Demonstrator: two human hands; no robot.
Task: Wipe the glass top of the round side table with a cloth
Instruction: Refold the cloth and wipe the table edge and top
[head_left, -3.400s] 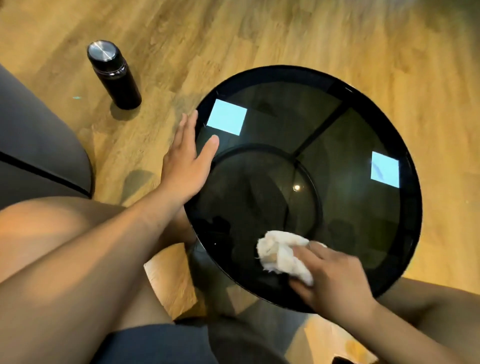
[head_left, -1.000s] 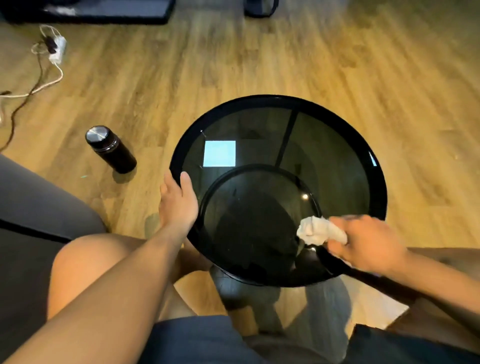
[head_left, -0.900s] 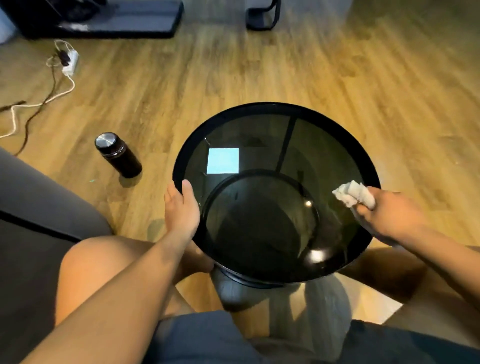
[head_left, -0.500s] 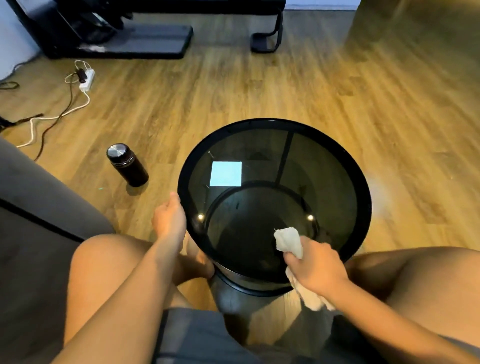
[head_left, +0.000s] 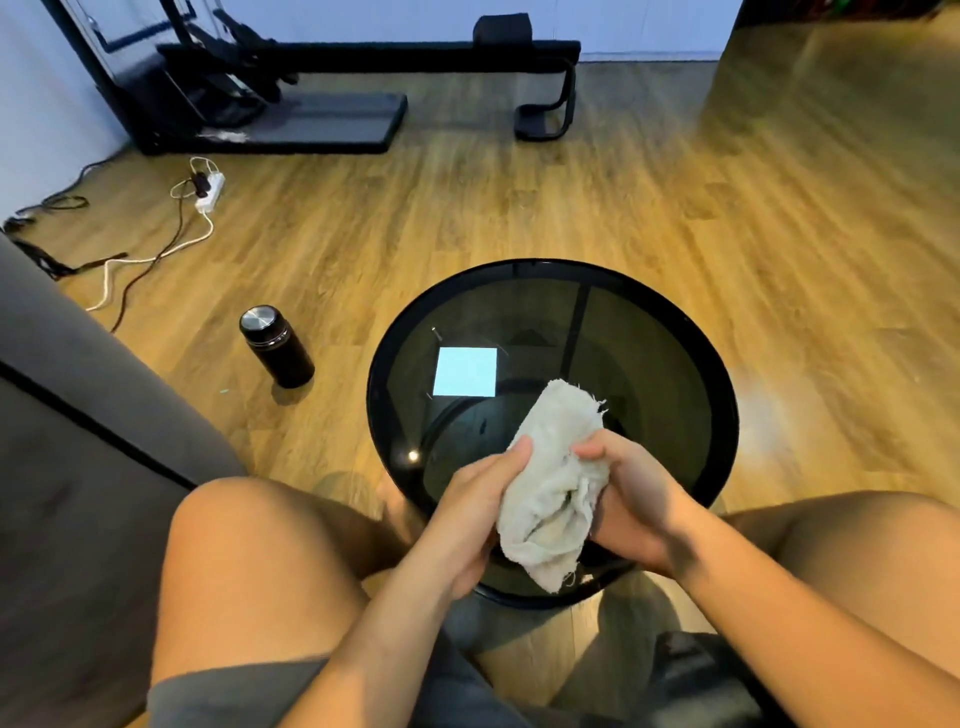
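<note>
The round side table (head_left: 670, 364) has a dark smoked-glass top in a black rim and stands on the wooden floor between my knees. A frayed white cloth (head_left: 553, 483) is bunched up and lifted above the near part of the glass. My left hand (head_left: 478, 506) grips its left side with fingers curled around it. My right hand (head_left: 636, 499) holds its right side. The cloth and both hands hide the near edge of the glass. A square light reflection shows on the left part of the glass.
A black flask (head_left: 275, 347) with a steel lid stands on the floor left of the table. A grey sofa (head_left: 78, 415) fills the left side. A white power strip (head_left: 209, 191) with cables lies further back. A black frame (head_left: 337, 88) stands by the wall.
My left hand left the table's rim and came over to the cloth. My right hand lifted the cloth off the glass, and both hands now hold it. The view tilted up.
</note>
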